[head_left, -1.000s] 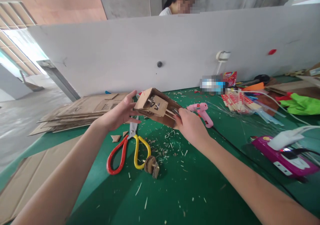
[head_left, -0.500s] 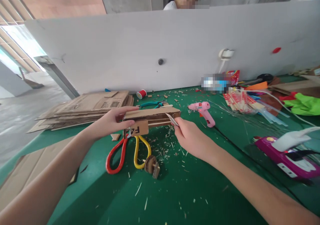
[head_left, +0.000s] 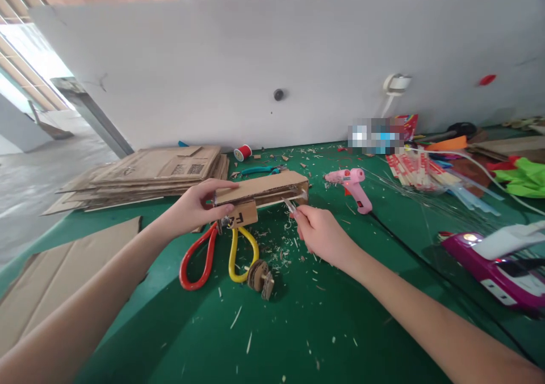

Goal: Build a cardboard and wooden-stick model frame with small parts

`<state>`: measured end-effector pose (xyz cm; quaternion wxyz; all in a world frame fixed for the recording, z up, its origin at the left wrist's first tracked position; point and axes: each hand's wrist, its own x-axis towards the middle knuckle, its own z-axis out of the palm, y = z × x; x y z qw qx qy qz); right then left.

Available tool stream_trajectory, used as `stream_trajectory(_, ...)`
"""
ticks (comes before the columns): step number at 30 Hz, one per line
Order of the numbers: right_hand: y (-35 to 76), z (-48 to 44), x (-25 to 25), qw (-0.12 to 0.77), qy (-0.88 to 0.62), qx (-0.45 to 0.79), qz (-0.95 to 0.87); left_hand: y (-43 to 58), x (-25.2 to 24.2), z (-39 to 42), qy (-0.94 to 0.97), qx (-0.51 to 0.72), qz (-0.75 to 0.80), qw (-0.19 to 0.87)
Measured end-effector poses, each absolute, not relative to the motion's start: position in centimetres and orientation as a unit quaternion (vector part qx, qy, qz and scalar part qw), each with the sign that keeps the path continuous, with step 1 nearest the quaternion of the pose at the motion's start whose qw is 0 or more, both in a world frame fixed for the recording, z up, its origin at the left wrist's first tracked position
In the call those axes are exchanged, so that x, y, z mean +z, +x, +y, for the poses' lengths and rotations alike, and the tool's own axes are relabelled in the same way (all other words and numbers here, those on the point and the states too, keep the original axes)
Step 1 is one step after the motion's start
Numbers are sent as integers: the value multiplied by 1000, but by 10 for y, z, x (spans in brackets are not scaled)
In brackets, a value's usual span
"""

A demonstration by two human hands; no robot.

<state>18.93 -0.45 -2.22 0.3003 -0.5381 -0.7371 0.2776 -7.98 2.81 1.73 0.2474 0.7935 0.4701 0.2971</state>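
Observation:
My left hand point(head_left: 204, 205) is closed on the left end of a long, hollow cardboard piece point(head_left: 268, 186), thumb in front and fingers on top. A flap with printed lettering hangs below that end. My right hand point(head_left: 321, 228) grips a knife point(head_left: 290, 204), of which only a short pointed blade shows. The blade tip is at the open front side of the cardboard piece, near its right end; whether it touches is unclear. Below lie a red handle loop point(head_left: 184, 270) and a yellow one point(head_left: 232, 259), their upper ends hidden. A small cardboard wheel piece on a stick point(head_left: 259, 276) lies beside them.
Cardboard sheets point(head_left: 162, 171) are stacked at the left back. A pink glue gun point(head_left: 351, 185) and purple power strip point(head_left: 489, 270) lie rightward, with cords. Teal pliers point(head_left: 259, 170) and a red thread spool point(head_left: 243, 153) are behind. Scraps litter the green table. A person is beyond the partition point(head_left: 191, 77).
The knife blade has moved from the cardboard's top edge down to its open front side. The cardboard piece has tilted, showing more of its top. The camera view has shifted slightly.

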Motion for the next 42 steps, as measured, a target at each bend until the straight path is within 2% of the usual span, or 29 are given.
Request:
stream_trajectory(11,181,-5,-30,327,-531,278,-731,-74,15,22,842,209,452,208)
stream_trajectory(33,170,0,-37,309,-521,266,-750,-69,11,23,841,233,453,183)
stream_trajectory(42,164,0,-44,365,-558,214,-714,-68,11,23,837,229,457,194)
